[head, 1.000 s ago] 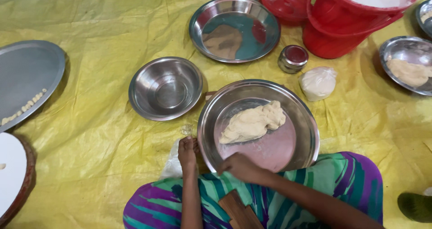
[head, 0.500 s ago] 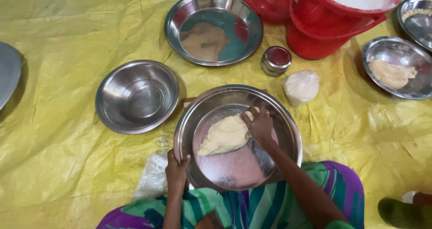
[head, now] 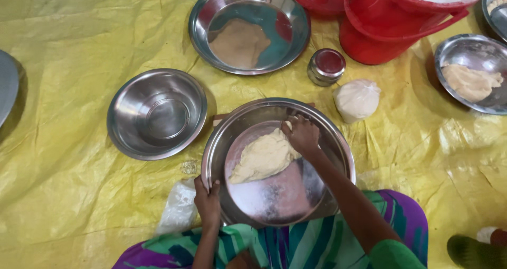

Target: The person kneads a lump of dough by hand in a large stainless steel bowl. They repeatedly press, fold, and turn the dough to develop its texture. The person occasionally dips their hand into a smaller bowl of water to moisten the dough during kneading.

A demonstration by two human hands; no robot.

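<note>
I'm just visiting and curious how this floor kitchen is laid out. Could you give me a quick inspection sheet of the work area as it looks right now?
Surface: crinkled yellow plastic sheet covering the floor.
Job's things: pale dough lying in a wide steel pan.
Clutter: empty steel bowl; steel plate with a brownish patch; small steel tin with red lid; knotted bag of white powder; red bucket; second pan of dough; crumpled clear bag.
Hands: left hand grips the pan's near rim; right hand presses on the dough.
Cables: nothing seen.
Surroundings: striped green and purple clothing at the bottom edge.
</note>
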